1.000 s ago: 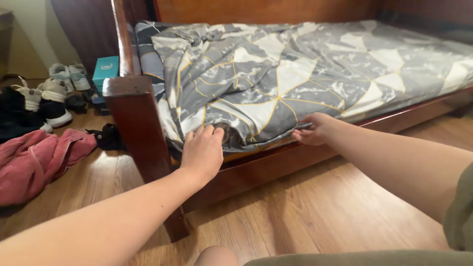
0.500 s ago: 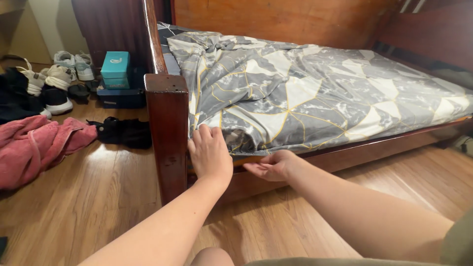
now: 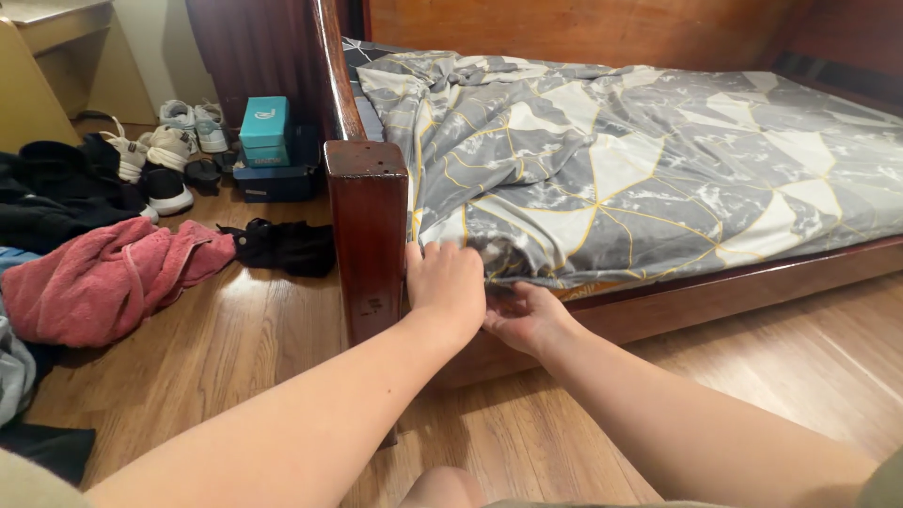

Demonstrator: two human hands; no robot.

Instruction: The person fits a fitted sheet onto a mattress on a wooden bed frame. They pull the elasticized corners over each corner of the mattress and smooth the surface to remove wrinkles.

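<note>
- Head camera shows both hands now together at the corner of the bed, just beside the dark wooden bedpost (image 3: 368,235); a moment ago the right hand was further along the bed rail, and it has come in toward the post.
- Left hand (image 3: 448,285) lies flat with the fingers released and spread, pressing the hanging edge of the grey patterned bed sheet (image 3: 602,179) right next to the bedpost.
- Right hand (image 3: 527,318) is palm up, just beyond the left hand from the post, with fingers curled under the sheet edge; I think it pinches the fabric, but the fingertips are hidden under the cloth.
- From this change I judge the work has moved to the corner, where the sheet is bunched and hangs over the wooden bed rail (image 3: 752,282).
- Edges: the post stands close against the left hand, and the rail runs away from the post under the sheet.
- Open room: on the near side of the post the wooden floor (image 3: 677,376) gives space, while on its other side lie a pink towel (image 3: 103,282), black clothes and shoes.
</note>
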